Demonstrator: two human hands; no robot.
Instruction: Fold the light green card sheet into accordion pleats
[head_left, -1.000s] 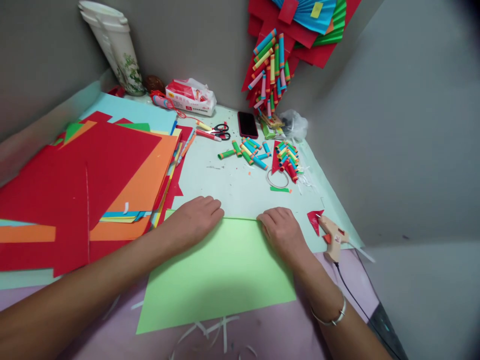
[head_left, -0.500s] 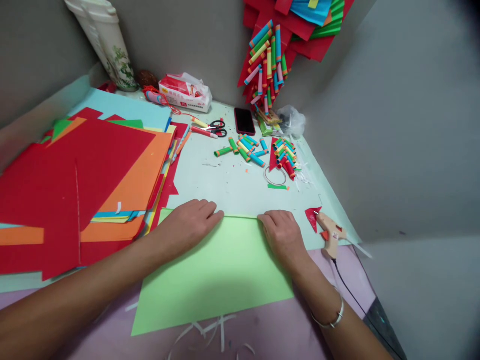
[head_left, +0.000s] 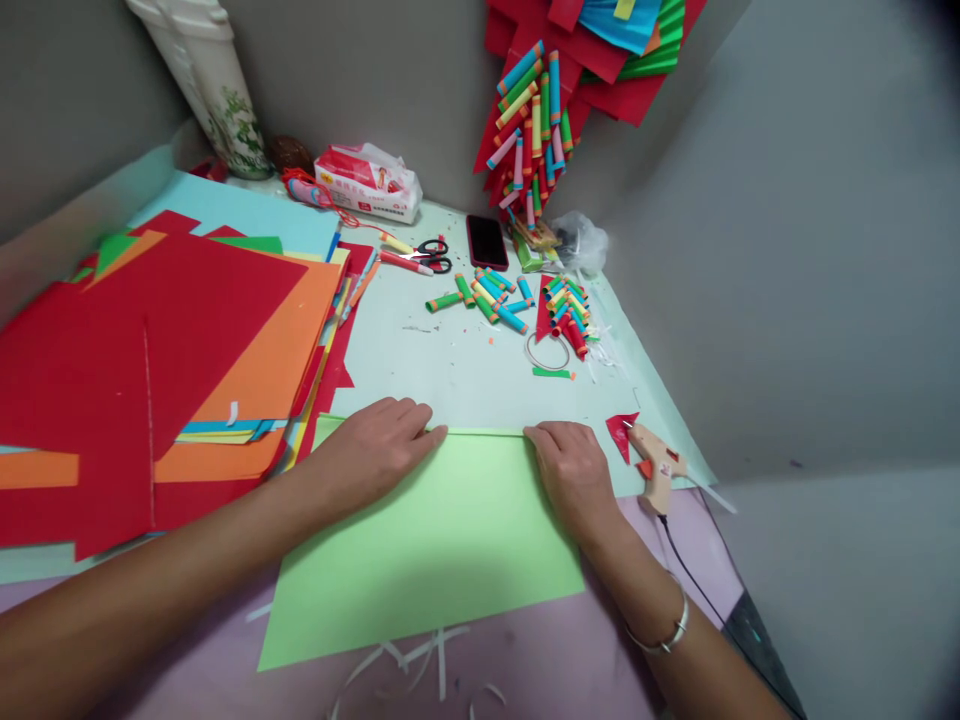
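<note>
A sheet of light green paper lies in front of me, with a narrow fold along its far edge. My left hand is closed on that folded edge left of its middle, fingers curled and thumb pointing right. Farther right along the same edge, my right hand also has its fingers curled over the fold. Between the two hands a short stretch of the fold shows. Both sets of fingertips are partly hidden. A glue gun lies right of my right hand, beside a red paper scrap.
Stacked coloured paper covers the left side. Scissors, a phone, small paper rolls and a ring lie beyond the sheet. A tissue pack stands behind. White strips lie near me.
My right hand has slid slightly right along the folded edge. My left hand stays in place on the fold. The view has shifted a little.
</note>
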